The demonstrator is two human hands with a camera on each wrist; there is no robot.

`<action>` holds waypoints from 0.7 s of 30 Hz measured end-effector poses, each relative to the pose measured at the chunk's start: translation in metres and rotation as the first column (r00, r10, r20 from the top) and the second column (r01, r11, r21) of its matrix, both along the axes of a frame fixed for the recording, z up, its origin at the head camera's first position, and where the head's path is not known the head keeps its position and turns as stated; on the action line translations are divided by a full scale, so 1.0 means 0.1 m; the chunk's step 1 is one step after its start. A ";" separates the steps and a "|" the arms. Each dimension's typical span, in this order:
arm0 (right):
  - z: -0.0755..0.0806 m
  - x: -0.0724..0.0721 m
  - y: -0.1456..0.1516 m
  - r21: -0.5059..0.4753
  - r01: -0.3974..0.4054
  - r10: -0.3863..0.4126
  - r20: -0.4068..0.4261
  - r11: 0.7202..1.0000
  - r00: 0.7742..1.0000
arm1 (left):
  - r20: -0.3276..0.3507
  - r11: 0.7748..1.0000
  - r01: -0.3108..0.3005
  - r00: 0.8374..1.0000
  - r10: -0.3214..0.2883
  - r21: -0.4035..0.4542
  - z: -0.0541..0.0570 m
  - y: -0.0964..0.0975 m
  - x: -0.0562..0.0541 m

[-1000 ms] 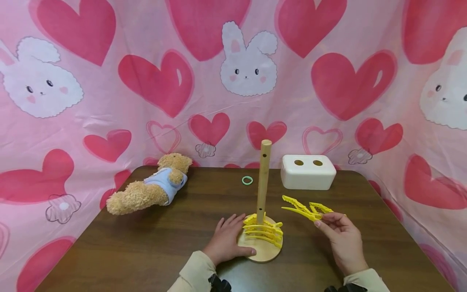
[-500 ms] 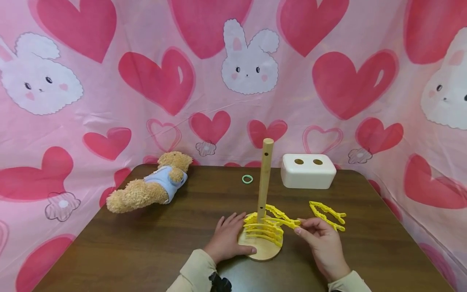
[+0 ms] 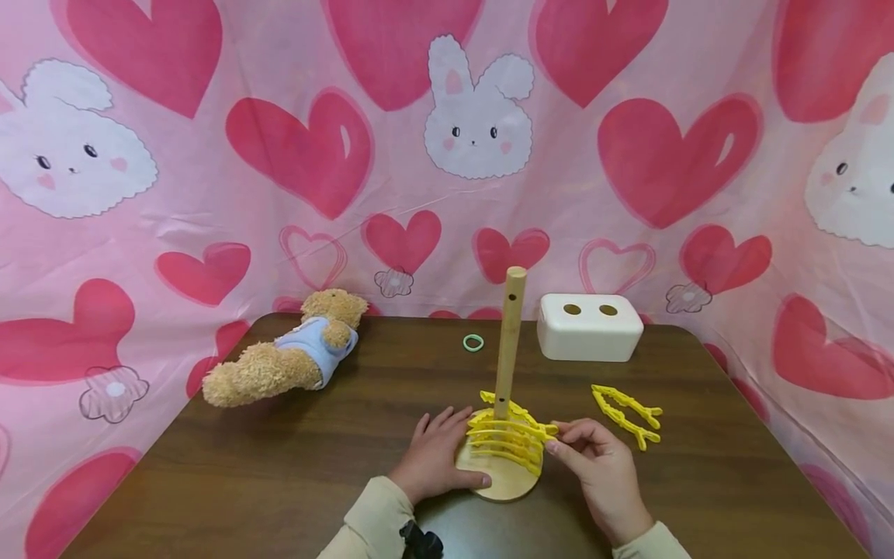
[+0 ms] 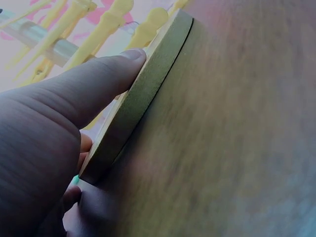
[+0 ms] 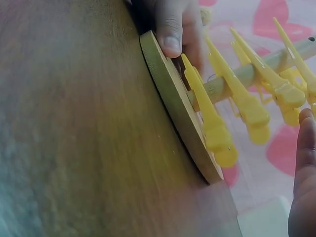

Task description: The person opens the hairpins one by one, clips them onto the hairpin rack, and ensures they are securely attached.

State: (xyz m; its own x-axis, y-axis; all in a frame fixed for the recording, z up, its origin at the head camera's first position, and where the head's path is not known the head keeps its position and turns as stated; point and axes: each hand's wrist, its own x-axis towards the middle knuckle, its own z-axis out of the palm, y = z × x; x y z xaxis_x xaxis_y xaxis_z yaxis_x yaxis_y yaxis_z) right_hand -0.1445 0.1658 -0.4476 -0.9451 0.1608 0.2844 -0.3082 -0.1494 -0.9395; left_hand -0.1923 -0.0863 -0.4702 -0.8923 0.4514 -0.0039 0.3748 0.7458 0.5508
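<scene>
My right hand [image 3: 604, 470] pinches the handle end of a yellow alligator hair clip [image 3: 536, 428]. The clip's jaws lie either side of the upright wooden post [image 3: 509, 341]; whether they touch it I cannot tell. Several more yellow hair clips [image 5: 247, 108] sit lower, stacked on the post's foot. My left hand [image 3: 434, 464] rests at the left of the round wooden base [image 3: 499, 485], its thumb [image 4: 106, 79] pressing the top and its fingers stretched along the far side. In the right wrist view, a right fingertip [image 5: 305, 123] is beside the topmost clip there.
Yellow clips [image 3: 621, 400] lie in a V on the dark wooden table [image 3: 314, 481], right of the stand. Behind it are a small green ring [image 3: 473, 343] and a white box [image 3: 590, 341] with two holes. A teddy bear [image 3: 279, 371] in blue lies at the left.
My right hand has carried the clip leftward from above the loose clips to the post, and its jaws now reach past the post. My left hand stays on the base.
</scene>
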 end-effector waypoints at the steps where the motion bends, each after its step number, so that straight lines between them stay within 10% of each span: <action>1: 0.00 0.00 -0.01 0.001 0.004 -0.004 0.004 1.000 1.000 | 0.002 1.000 0.000 1.000 0.000 -0.001 0.00 0.00 0.00; 21: 0.01 -0.01 -0.19 0.254 0.143 -0.134 -0.054 0.957 0.990 | -0.018 1.000 0.001 1.000 -0.001 -0.013 -0.01 0.02 0.00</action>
State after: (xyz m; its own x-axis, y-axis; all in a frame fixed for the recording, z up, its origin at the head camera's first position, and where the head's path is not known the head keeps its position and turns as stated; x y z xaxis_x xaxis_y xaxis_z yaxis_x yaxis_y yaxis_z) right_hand -0.1456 0.1464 -0.4463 -0.9073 0.2067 0.3662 -0.3426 0.1415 -0.9288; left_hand -0.1926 -0.0848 -0.4712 -0.8919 0.4521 0.0060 0.3850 0.7523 0.5346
